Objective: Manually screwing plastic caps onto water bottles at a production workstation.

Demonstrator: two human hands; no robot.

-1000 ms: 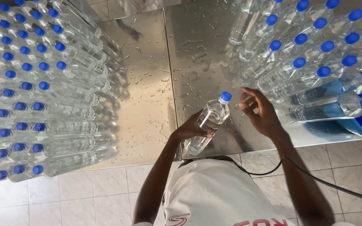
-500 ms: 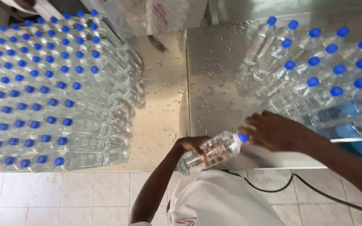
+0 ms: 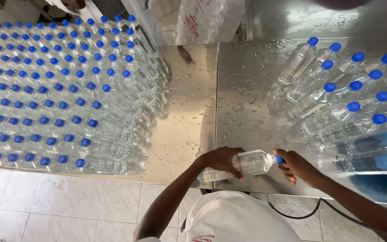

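A wet stainless steel table (image 3: 189, 112) is seen from above. Along its left edge stands a dense block of clear plastic water bottles with blue caps (image 3: 45, 94), packed row on row. The middle of the table is bare metal dotted with water drops. At the near edge, the person's left hand (image 3: 220, 160) is wrapped around the body of a single clear bottle (image 3: 249, 163), held lying almost sideways just above the table edge. The right hand (image 3: 297, 166) is pinched narrowly on the bottle's blue cap (image 3: 277, 158), fingers curled close. To work the cap well, the left hand likely needs a firm hold on the thin, slippery plastic without squeezing it. On the right side stands a smaller group of capped bottles (image 3: 341, 98), beside a blue tub (image 3: 381, 183) at the near right corner.
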